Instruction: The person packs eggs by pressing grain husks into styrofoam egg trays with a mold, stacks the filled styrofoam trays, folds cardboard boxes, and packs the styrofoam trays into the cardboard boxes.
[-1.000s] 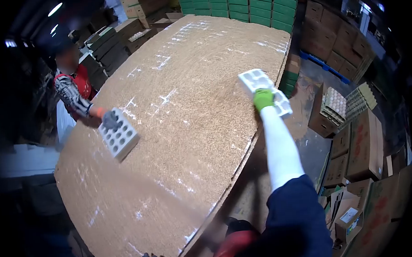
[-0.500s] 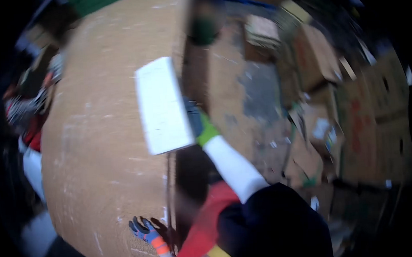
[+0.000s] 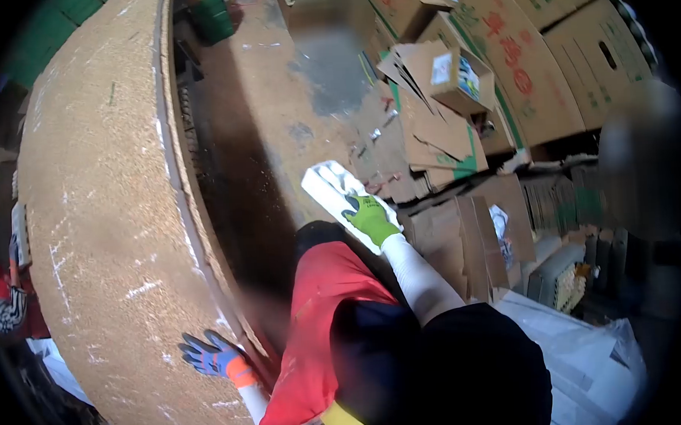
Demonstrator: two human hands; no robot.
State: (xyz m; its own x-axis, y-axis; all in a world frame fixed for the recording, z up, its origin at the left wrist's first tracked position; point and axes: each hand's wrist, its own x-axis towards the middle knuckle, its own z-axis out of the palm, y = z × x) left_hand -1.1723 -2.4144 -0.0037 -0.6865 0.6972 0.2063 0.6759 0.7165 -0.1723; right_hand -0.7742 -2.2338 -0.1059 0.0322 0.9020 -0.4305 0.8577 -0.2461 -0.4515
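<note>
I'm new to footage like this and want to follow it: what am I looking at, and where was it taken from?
There is no machine here, just a person's two gloved hands. One camera, worn on the head, looks forward and down. The right hand, in a green glove, holds a white tray away from the table. The left hand, in a blue-grey glove with an orange cuff, appears to rest near the edge of the broad tan tabletop. White marks dot that surface; whether streaks or scraps, I can't tell. Cardboard boxes stand beyond.
</note>
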